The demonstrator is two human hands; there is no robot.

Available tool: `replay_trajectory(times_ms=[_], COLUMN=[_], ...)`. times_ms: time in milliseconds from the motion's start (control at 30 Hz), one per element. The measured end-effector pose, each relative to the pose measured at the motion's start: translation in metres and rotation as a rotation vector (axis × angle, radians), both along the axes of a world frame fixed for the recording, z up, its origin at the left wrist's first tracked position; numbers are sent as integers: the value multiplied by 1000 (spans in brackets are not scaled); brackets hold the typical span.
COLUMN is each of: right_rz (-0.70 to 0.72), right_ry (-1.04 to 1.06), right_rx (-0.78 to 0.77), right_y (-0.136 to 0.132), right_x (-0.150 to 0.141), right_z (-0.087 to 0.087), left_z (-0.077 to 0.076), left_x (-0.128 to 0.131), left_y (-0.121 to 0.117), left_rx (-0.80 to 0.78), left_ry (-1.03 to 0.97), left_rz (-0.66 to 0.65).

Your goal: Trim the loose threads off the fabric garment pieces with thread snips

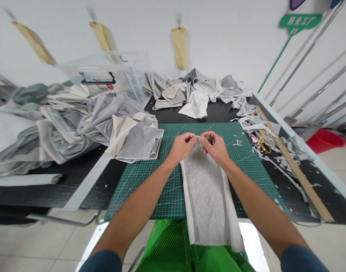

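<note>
A long grey piece of fabric (208, 204) with pale side edges hangs from my fingertips, over the front edge of the green cutting mat (144, 192) and down towards my lap. My left hand (184, 146) is closed, pinching the top edge of the fabric between thumb and forefinger. Close beside it, my right hand (215, 146) pinches the same edge. Something small and dark shows among the right fingers; I cannot make out what it is. The two pinches nearly touch, above the middle of the mat.
Piled grey fabric (85, 117) covers the left side, with a clear plastic box (102, 70) behind it. More fabric pieces (197, 102) lie at the back. On the right are scraps, gold-handled scissors (263, 146) and a wooden ruler (297, 170). A red bucket (326, 141) stands beyond.
</note>
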State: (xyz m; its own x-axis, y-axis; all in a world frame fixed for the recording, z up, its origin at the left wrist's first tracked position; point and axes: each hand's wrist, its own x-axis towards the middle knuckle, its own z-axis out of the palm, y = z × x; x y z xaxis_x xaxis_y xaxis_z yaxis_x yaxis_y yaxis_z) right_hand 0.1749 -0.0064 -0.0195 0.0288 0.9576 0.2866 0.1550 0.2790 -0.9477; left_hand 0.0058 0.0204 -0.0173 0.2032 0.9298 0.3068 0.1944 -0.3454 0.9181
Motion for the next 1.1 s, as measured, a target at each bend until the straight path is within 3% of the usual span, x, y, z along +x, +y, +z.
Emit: replay_trajectory(times_ms=[200, 433, 700, 1000, 1100], right_rz=[-1, -41, 7, -67, -66], right_ry=[22, 128, -125, 170, 144], right_rx=[-5, -16, 107, -56, -76], right_y=[2, 3, 1, 5, 8], right_x=[-1, 5, 9, 11, 12], right_z=[-4, 1, 6, 5, 4], left_z=[0, 3, 1, 5, 4], left_x=[0, 1, -2, -1, -2], left_y=[-1, -3, 0, -3, -2], left_rx=[2, -4, -3, -14, -3], left_ry=[21, 6, 1, 7, 3], left_rz=[-59, -27, -68, -61, -56])
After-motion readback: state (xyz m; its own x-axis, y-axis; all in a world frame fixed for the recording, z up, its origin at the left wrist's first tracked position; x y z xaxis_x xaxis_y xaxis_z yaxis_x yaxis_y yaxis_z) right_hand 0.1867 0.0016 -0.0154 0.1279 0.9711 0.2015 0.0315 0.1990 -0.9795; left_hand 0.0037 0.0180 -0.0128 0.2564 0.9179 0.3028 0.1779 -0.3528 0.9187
